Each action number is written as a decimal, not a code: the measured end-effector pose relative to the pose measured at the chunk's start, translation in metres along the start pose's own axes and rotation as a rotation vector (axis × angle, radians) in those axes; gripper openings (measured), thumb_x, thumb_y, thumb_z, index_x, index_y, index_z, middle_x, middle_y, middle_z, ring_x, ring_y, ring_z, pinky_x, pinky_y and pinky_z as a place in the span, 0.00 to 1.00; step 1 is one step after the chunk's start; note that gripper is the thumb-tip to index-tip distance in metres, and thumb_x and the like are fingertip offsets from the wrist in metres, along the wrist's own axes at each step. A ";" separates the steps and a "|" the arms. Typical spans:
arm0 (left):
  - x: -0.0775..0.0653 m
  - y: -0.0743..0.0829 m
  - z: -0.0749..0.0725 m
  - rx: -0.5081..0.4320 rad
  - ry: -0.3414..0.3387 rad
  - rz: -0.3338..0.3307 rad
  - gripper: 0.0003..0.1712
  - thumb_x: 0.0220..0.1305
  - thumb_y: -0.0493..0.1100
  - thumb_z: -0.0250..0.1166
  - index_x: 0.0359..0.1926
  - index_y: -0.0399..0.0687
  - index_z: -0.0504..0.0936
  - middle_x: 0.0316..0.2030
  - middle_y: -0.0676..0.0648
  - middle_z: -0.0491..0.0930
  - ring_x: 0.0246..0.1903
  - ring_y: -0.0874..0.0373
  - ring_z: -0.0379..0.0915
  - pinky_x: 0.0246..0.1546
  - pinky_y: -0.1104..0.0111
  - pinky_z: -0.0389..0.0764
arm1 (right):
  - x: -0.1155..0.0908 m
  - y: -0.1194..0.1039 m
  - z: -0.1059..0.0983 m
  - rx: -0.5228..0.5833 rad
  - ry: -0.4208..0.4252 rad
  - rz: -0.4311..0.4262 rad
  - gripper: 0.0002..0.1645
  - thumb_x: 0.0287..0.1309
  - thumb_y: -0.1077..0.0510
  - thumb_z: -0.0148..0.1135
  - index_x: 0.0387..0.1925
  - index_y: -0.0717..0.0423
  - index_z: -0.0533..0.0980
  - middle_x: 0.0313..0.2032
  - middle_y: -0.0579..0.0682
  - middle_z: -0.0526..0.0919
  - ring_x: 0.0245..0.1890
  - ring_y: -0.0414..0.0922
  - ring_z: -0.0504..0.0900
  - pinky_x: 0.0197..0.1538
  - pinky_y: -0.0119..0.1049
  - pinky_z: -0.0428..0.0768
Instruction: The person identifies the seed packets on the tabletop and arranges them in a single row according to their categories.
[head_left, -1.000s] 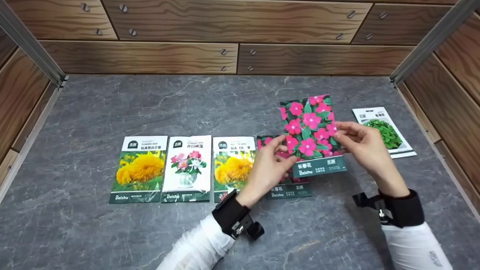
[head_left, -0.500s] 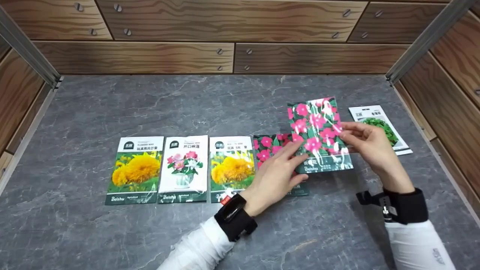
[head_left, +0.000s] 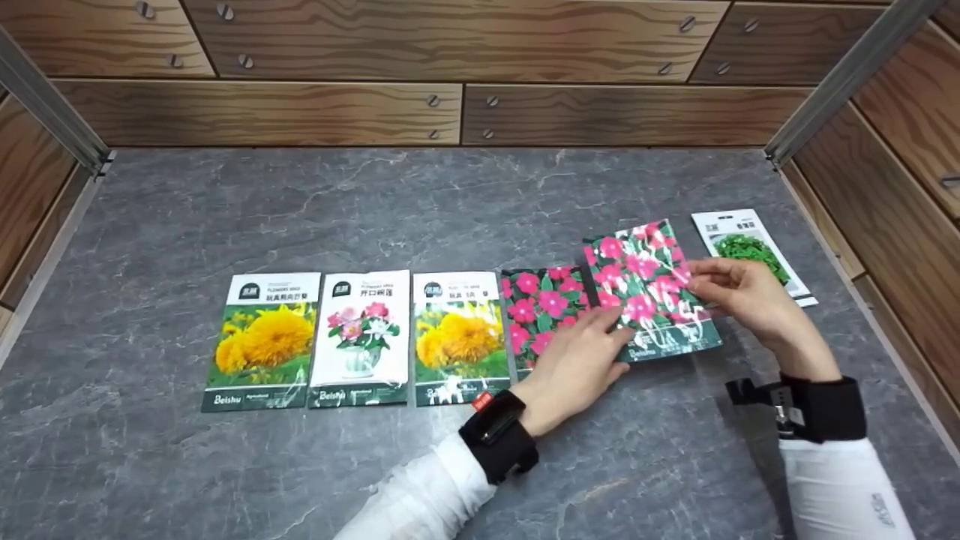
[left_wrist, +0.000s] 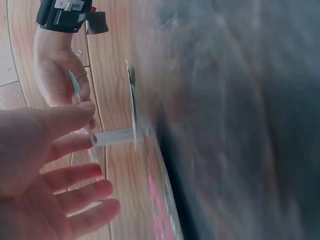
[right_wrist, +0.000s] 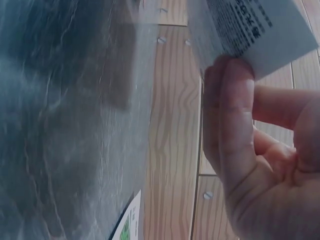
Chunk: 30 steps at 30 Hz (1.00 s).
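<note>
My right hand pinches the right edge of a seed packet with pink flowers on it. In the right wrist view the white printed back of this packet shows between fingers and thumb. The packet is tilted and held above the table. My left hand reaches to its lower left corner with extended fingers, the fingertips right at the edge. Beneath that hand lies a matching pink flower packet, its lower part hidden. In the left wrist view the left fingers are spread and fairly straight beside the packet.
To the left lie a yellow flower packet, a white packet picturing flowers in a vase, and another yellow flower packet, in a row. A green leaf packet lies at the right. Wood-patterned walls enclose the grey table.
The held packet has come lower and a little to the right, uncovering more of the one beneath. My left fingers have gone from pinching its left edge to lying extended at its lower corner.
</note>
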<state>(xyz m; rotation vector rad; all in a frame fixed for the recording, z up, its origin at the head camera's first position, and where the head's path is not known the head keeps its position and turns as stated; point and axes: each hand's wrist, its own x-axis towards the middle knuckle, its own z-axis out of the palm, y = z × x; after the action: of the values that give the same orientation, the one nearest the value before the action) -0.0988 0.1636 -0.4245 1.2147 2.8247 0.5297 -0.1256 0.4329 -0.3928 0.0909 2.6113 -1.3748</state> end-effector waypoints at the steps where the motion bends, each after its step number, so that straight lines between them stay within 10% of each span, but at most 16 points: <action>1: 0.001 0.001 0.001 0.005 -0.006 0.001 0.24 0.75 0.53 0.65 0.67 0.56 0.80 0.76 0.47 0.73 0.74 0.51 0.73 0.69 0.63 0.82 | 0.001 0.001 -0.001 -0.006 -0.014 0.008 0.31 0.76 0.60 0.58 0.69 0.78 0.67 0.37 0.22 0.84 0.37 0.27 0.84 0.40 0.27 0.89; 21: -0.004 0.009 -0.002 0.086 -0.228 0.067 0.13 0.75 0.55 0.65 0.52 0.59 0.89 0.59 0.55 0.86 0.58 0.61 0.83 0.52 0.71 0.88 | 0.003 0.003 0.008 -0.200 -0.119 0.069 0.31 0.74 0.62 0.59 0.70 0.79 0.66 0.41 0.53 0.86 0.31 0.28 0.83 0.36 0.29 0.90; 30: -0.005 0.011 -0.001 0.115 -0.234 0.064 0.13 0.75 0.56 0.64 0.48 0.59 0.90 0.68 0.56 0.81 0.67 0.59 0.79 0.57 0.66 0.88 | 0.004 0.003 0.016 -0.367 -0.109 0.010 0.34 0.70 0.67 0.59 0.71 0.80 0.63 0.38 0.70 0.87 0.21 0.36 0.83 0.27 0.33 0.87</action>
<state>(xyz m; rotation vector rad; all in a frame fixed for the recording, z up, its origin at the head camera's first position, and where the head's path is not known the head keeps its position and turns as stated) -0.0879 0.1664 -0.4210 1.2945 2.6580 0.2119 -0.1267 0.4213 -0.4053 -0.0229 2.7138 -0.8500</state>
